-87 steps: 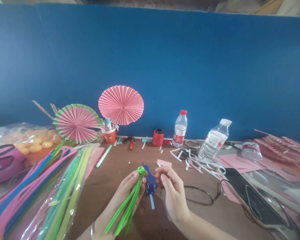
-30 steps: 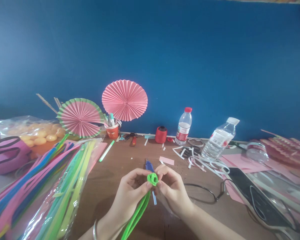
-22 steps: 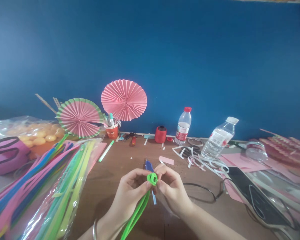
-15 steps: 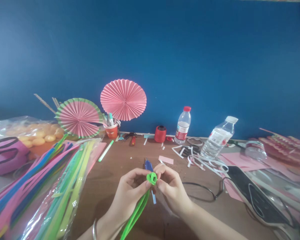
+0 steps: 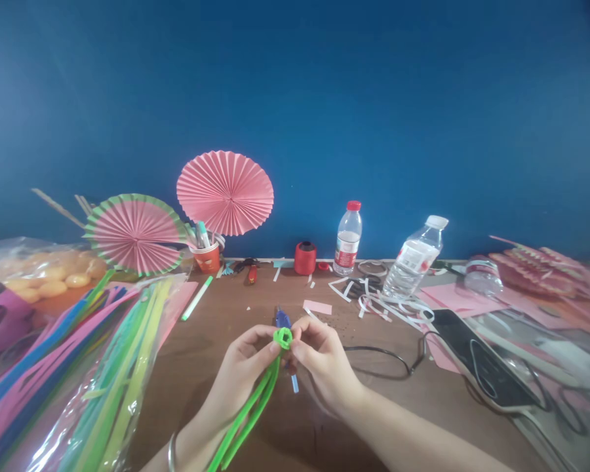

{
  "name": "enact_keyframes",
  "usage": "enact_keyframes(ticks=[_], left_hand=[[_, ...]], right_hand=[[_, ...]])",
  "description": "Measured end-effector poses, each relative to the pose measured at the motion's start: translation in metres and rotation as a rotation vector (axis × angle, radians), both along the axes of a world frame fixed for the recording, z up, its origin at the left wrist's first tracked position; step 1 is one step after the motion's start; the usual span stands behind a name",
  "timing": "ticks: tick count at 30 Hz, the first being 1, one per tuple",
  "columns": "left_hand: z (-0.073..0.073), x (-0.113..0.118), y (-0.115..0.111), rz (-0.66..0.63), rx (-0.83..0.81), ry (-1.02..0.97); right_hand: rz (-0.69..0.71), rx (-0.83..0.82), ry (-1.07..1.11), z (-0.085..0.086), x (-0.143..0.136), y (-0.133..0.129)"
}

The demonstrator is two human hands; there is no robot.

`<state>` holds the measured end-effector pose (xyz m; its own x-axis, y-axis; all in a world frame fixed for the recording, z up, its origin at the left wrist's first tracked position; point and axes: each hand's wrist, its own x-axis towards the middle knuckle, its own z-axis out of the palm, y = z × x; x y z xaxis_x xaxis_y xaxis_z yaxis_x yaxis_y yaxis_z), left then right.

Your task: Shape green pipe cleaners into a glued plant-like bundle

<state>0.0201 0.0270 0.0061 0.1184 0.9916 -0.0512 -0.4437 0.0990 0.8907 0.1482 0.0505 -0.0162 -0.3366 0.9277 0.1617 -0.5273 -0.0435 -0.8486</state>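
Observation:
A small looped knot of bright green fuzzy stem [image 5: 283,337] is pinched at the table's middle. My left hand [image 5: 246,367] is closed on its left side, thumb and fingertips together. Its long green ends [image 5: 248,419] hang down past my left wrist. From the right, my right hand [image 5: 322,357] is closed, fingertips touching the knot's right edge. Directly behind the knot lies a blue-tipped tool [image 5: 282,319], partly hidden by the hands.
Bagged coloured stems [image 5: 122,367] cover the left side. Pleated pink discs [image 5: 225,193] stand behind by a marker cup [image 5: 207,258]. Bottles [image 5: 348,239], white paper strips [image 5: 341,291], a black cable [image 5: 383,353] and a phone [image 5: 482,360] are at the right.
The view has shifted slightly, so the hands and table objects appear further left. Both hands still hold the green knot, and its hanging ends have swung out leftward.

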Motion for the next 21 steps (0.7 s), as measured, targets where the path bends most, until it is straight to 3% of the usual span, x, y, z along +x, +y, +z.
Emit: enact_keyframes(ticks=[6, 12, 21], left_hand=[[-0.003, -0.001, 0.002, -0.010, -0.017, 0.028], [0.004, 0.001, 0.002, -0.020, -0.056, 0.024], [0.009, 0.004, 0.001, 0.022, -0.141, 0.078]], right_hand=[[-0.020, -0.139, 0.021, 0.009, -0.002, -0.003], [-0.055, -0.166, -0.027, 0.011, -0.004, -0.003], [-0.202, -0.001, -0.213, 0.004, -0.001, -0.003]])
